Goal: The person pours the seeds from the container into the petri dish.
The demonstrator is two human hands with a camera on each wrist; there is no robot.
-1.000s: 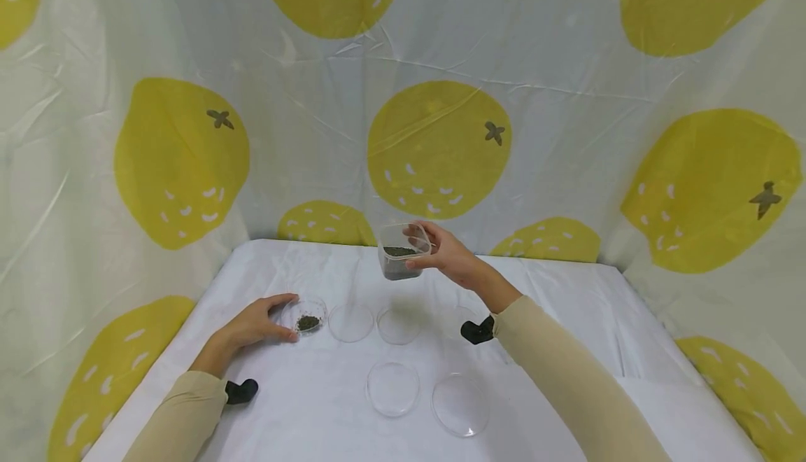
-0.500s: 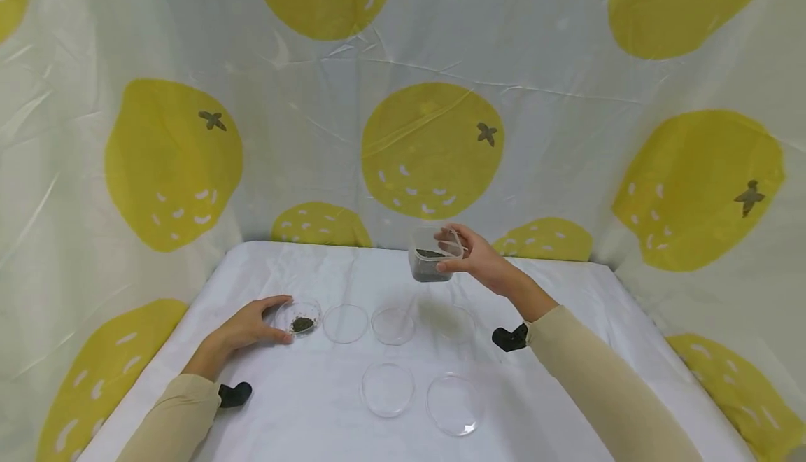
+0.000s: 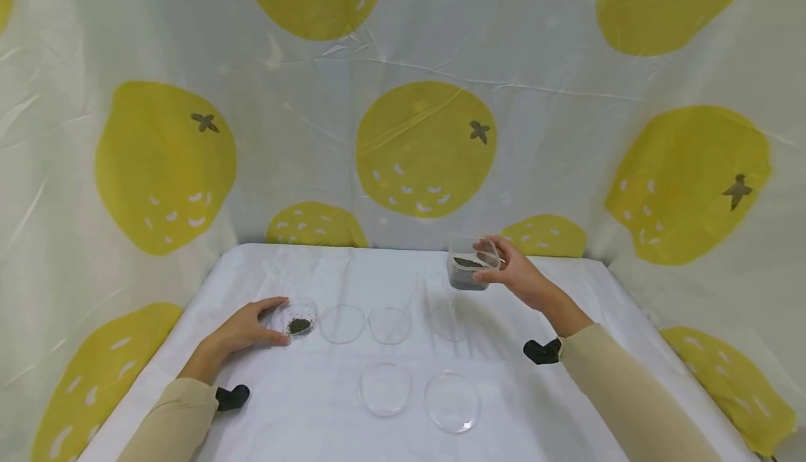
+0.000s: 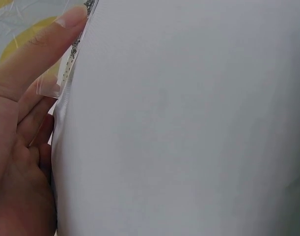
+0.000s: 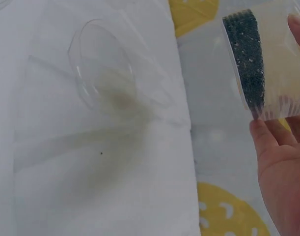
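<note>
My left hand (image 3: 242, 325) holds a clear round petri dish (image 3: 306, 306) on the table, thumb and index finger spread around its rim. A small heap of dark granules (image 3: 299, 325) lies in the dish. In the left wrist view, the thumb and fingers grip the dish edge (image 4: 48, 88) from both sides. Raised over the back right of the table, my right hand (image 3: 525, 278) grips a clear plastic food container (image 3: 458, 246) by its right side. Dark granules (image 5: 245, 59) fill its lower part. The container looks nearly upright in the head view.
Clear dishes or lids, including one (image 3: 342, 324) beside the held dish, another (image 3: 390, 325) and a third (image 3: 448, 322), continue the back row. Two more, one (image 3: 385, 388) and another (image 3: 452, 402), lie nearer. A lemon-patterned curtain (image 3: 302, 140) surrounds the white-covered table (image 3: 302, 406).
My right hand has carried the container to the right and slightly lower, from above the middle of the back row to past its right end. My left hand stays on the dish.
</note>
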